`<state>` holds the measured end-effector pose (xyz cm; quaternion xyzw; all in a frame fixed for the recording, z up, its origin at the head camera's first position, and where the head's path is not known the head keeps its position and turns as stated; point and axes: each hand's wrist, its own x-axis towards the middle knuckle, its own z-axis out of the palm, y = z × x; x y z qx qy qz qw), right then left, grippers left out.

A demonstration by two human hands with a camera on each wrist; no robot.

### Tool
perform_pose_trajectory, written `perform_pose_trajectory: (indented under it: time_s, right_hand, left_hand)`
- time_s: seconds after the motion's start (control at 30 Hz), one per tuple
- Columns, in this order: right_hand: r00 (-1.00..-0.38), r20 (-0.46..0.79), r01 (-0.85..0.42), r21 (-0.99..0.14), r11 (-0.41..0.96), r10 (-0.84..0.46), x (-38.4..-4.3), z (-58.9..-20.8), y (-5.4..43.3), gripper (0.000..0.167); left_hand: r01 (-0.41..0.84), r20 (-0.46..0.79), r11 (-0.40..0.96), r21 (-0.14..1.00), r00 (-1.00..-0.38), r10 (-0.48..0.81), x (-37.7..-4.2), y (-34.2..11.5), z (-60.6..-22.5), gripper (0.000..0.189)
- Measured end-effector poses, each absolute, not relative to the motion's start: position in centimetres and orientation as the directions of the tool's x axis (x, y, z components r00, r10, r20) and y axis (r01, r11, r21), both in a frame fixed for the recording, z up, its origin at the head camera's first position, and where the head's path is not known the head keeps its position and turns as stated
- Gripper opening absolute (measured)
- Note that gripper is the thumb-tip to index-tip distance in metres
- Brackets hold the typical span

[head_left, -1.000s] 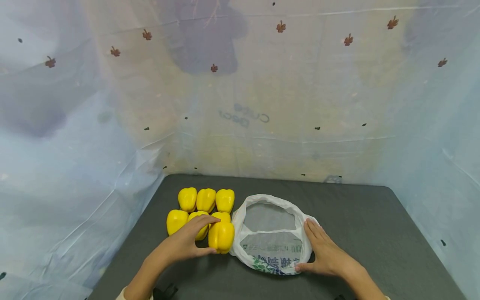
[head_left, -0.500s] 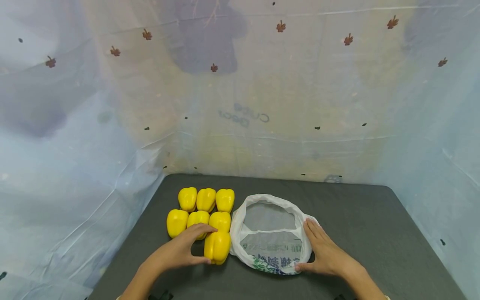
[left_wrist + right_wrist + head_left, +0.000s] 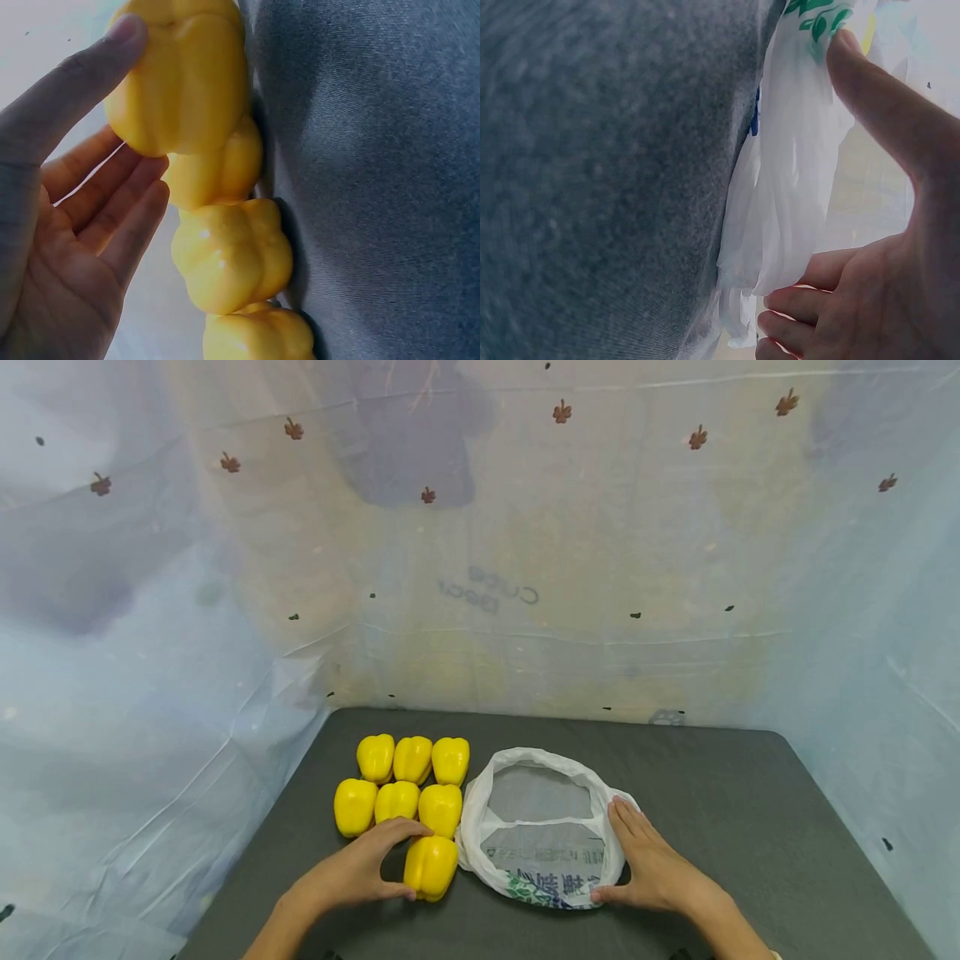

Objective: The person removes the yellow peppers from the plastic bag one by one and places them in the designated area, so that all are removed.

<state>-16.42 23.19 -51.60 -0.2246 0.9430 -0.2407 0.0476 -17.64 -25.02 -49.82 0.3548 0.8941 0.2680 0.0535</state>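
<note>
A yellow bell pepper [image 3: 431,867] stands at the front of the group, and my left hand [image 3: 349,867] pinches it between thumb and fingers from the left. The left wrist view shows my thumb on the side of this bell pepper [image 3: 180,79] with the fingertips at its other side. To its right lies a white plastic bag [image 3: 472,852] with its rim rolled down and its mouth wide, green and blue print on the front. My right hand [image 3: 656,868] rests along the bag's right side, fingers fairly straight, thumb touching the front of the bag [image 3: 787,165].
Several more yellow bell peppers [image 3: 412,760] stand in two rows behind the left hand, close against the bag. All this is on a dark grey table [image 3: 735,802]. A pale printed curtain [image 3: 600,552] hangs around its back and sides.
My left hand has brought the bell pepper down and slightly left, from beside the bag's rim to just in front of the second row. The right hand and bag stay in place.
</note>
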Motion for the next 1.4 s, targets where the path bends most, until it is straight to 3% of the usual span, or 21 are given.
perform_pose_trajectory:
  time_s: [1.4]
  right_hand:
    - [-0.905, 0.007, -0.375, -0.485, 0.79, -0.425, -16.4, -51.66, 23.44, 0.138]
  left_hand:
    - [0.526, 0.025, 0.657, 0.54, -0.791, 0.612, -17.49, -26.0, -50.24, 0.084]
